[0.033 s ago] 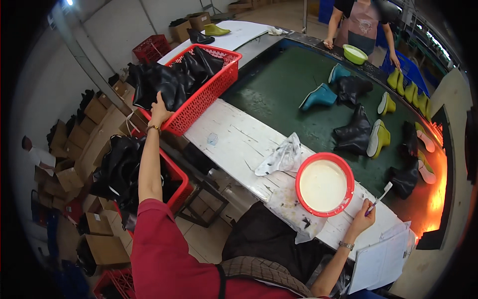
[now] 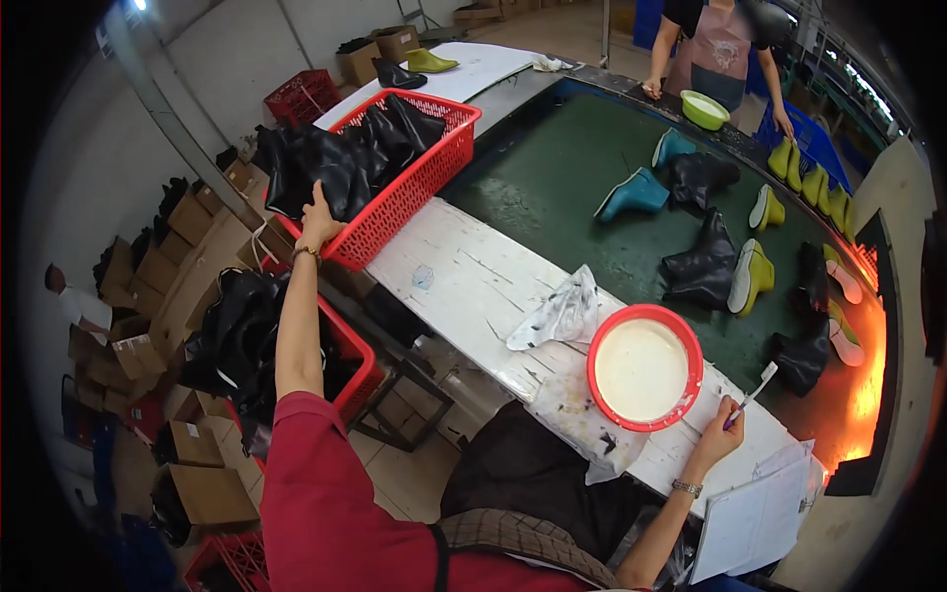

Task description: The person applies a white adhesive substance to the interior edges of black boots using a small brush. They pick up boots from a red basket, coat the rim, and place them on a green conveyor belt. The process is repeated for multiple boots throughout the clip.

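My left hand (image 2: 318, 225) is closed on a black leather boot upper (image 2: 321, 163) at the near side of a red plastic basket (image 2: 409, 192), which is heaped with similar uppers. Part of the grip is hidden behind the hand. On the right, my right hand (image 2: 722, 434) holds a toothbrush (image 2: 752, 399) by its purple-and-white handle, bristle end raised. Just left of that hand, a red bowl (image 2: 699, 367) of creamy white liquid stands on the white worktop (image 2: 464, 261). A stained white cloth (image 2: 560, 314) lies beside the bowl.
A dark green conveyor belt (image 2: 552, 168) carries black uppers and teal and lime soles toward a glowing orange heater (image 2: 863, 395). Across it, a co-worker (image 2: 705, 49) works near a green bowl (image 2: 704, 111). A second red basket (image 2: 360, 380) sits below my left arm; a clipboard (image 2: 750, 528) lies lower right.
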Tool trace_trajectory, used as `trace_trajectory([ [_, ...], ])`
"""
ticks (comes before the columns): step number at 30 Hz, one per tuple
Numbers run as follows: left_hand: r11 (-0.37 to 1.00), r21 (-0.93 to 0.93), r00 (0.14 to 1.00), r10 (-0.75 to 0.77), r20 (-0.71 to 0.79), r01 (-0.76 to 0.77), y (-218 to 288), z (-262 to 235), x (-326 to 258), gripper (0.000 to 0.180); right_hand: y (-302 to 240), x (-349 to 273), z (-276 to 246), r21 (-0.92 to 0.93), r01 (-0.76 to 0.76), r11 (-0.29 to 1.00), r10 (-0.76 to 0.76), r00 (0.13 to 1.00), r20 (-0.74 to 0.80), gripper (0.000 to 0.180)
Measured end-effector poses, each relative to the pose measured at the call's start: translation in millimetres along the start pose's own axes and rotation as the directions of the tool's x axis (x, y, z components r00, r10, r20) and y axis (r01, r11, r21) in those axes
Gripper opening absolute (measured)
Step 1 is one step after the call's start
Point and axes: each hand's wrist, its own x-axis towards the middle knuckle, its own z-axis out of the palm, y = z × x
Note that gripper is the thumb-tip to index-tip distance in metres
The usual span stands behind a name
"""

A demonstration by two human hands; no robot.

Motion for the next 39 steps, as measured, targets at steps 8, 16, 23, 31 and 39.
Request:
trace_trajectory([
  [8,0.952,-0.04,0.936,0.29,-0.199,-0.303,-45,-19,23,0.103,11,3,9,-0.019,0.048,0.999,-0.047,0.997,0.069,0.026],
  [16,0.824,-0.438,0.724,-0.051,-0.688,-0.359,76,-147,-46,0.025,9,6,-1,-0.123,0.112,0.986,-0.109,0.994,0.026,0.028],
  [23,0.749,-0.305,0.654,0.219,-0.724,-0.589,132,-233,-161,0.022,2,4,-3,-0.125,0.055,0.991,-0.045,0.996,0.078,0.029],
  [31,0.597,-0.136,0.612,0.767,-0.193,-0.79,215,-142,-203,0.024,-7,-1,0,0.038,-0.007,0.999,0.005,0.999,0.043,0.036],
  [39,0.716,-0.338,0.709,0.684,0.17,-0.611,239,68,-217,0.117,-55,-8,-24,0.039,0.076,0.996,-0.081,0.982,0.17,0.025],
])
